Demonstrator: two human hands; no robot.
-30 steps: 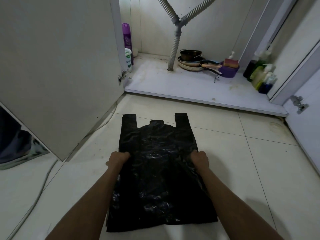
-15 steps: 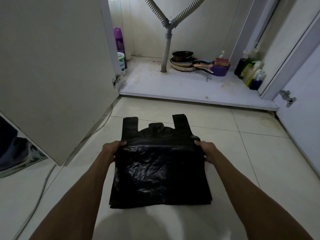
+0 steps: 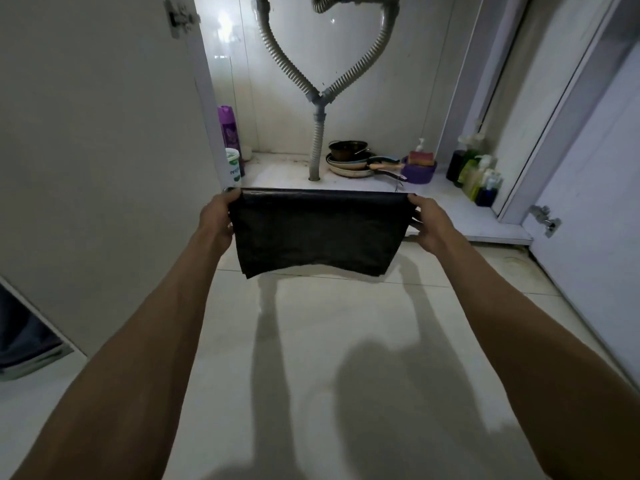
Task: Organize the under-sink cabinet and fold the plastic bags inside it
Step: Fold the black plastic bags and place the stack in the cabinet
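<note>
Fingers (image 3: 231, 197) on both hands are curled tight round the top corners of the black plastic bag (image 3: 317, 233), left hand (image 3: 216, 220) pinching one end of the fold and right hand (image 3: 429, 225) the other. So the bag hangs flat in the air over the tiled floor (image 3: 311, 358), right in front of the open cabinet. Looks folded over once to me, with more folds to go. Tip for this bit: pull the top edge taut and level and line the corners up before creasing, because the bottom edge sags unevenly. Room-wise I'd say it's fine, the tile under the bag shows only arm shadows. Watch the cabinet shelf (image 3: 277, 174) just behind though: drain hose (image 3: 317, 150) in the middle, stacked pans (image 3: 349, 161) beside it, bottles (image 3: 481, 181) far right, plus the left door (image 3: 86, 150) and right door (image 3: 595, 237) swung open either side.
</note>
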